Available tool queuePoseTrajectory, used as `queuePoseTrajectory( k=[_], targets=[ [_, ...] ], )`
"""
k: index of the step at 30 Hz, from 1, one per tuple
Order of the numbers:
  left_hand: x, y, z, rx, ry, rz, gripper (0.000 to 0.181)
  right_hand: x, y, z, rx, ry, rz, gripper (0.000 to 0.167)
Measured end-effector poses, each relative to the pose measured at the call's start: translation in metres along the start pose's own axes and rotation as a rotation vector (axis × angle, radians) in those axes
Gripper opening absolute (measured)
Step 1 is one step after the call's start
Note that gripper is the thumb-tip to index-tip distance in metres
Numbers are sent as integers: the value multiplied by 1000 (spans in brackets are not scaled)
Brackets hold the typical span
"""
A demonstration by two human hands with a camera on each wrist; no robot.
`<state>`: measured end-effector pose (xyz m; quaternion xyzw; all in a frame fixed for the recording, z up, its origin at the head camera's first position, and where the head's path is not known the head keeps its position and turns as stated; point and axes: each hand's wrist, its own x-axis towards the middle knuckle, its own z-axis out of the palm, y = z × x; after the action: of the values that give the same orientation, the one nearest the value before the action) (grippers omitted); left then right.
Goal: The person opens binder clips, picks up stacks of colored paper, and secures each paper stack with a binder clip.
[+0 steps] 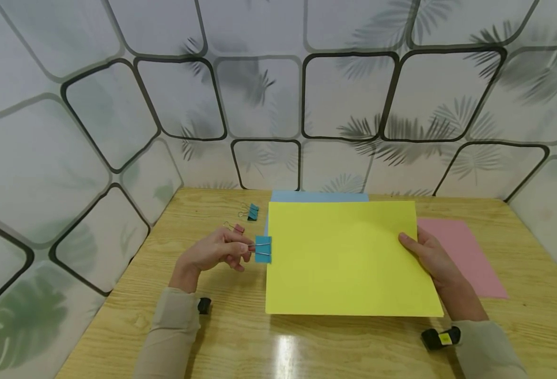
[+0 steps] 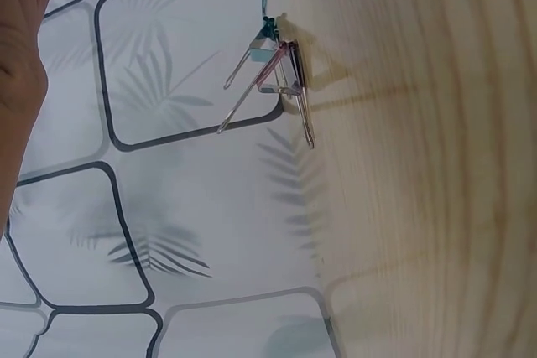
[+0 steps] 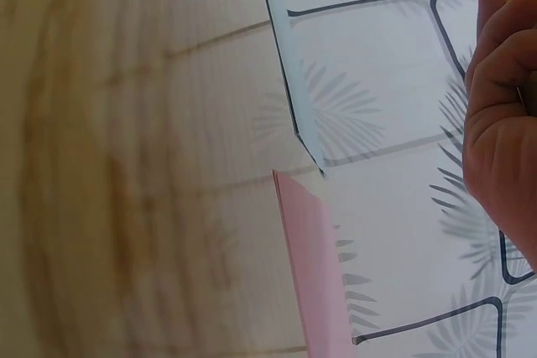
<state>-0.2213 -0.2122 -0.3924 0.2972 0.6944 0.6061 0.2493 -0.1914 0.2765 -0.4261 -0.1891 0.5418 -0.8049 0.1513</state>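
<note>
- Blue paper (image 1: 321, 196) is partly covered by yellow paper (image 1: 340, 263), gripped above the table (image 1: 240, 329) by the right hand (image 1: 432, 258).
- At its edge, a blue binder clip (image 1: 263, 249) is pinched by the left hand (image 1: 216, 251).
- Clip shown in head view only.

we see a bright yellow sheet (image 1: 340, 258), smooth and wider than deep, raised above the desk (image 1: 240, 342) in front of the middle of its back edge. at the sheet's left side we find a blue binder clip (image 1: 263, 249) with silvery wire handles, its body meeting the paper.
</note>
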Motion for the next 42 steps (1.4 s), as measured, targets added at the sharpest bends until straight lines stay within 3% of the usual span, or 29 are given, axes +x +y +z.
queuePoseTrajectory(
  k=[5, 9, 13, 20, 24, 28, 33, 37, 42],
  targets=[
    [2, 1, 1, 43, 113, -89, 46, 0, 0, 0, -2, -11, -12, 35],
    [7, 3, 4, 33, 195, -152, 32, 0, 0, 0, -19, -22, -20, 35],
    [10, 5, 6, 22, 234, -185, 20, 0, 1, 0, -61, -19, -22, 35],
    [12, 7, 8, 22, 249, -207, 24, 4, 0, 1, -133, -34, -50, 36],
    [12, 10, 10, -16, 295, -225, 29, 6, 0, 3, -148, -30, -54, 35],
    [17, 12, 12, -40, 352, -238, 32, 8, -4, 6, -152, 17, -58, 31],
    [20, 18, 14, -40, 371, -230, 57, 10, -14, 11, -167, 133, -58, 24],
    [18, 22, 15, -59, 364, -198, 51, 13, -24, 12, -187, 218, -51, 18],
    [15, 26, 16, -93, 361, -173, 50, 16, -34, 13, -121, 222, -54, 22]
  ],
)
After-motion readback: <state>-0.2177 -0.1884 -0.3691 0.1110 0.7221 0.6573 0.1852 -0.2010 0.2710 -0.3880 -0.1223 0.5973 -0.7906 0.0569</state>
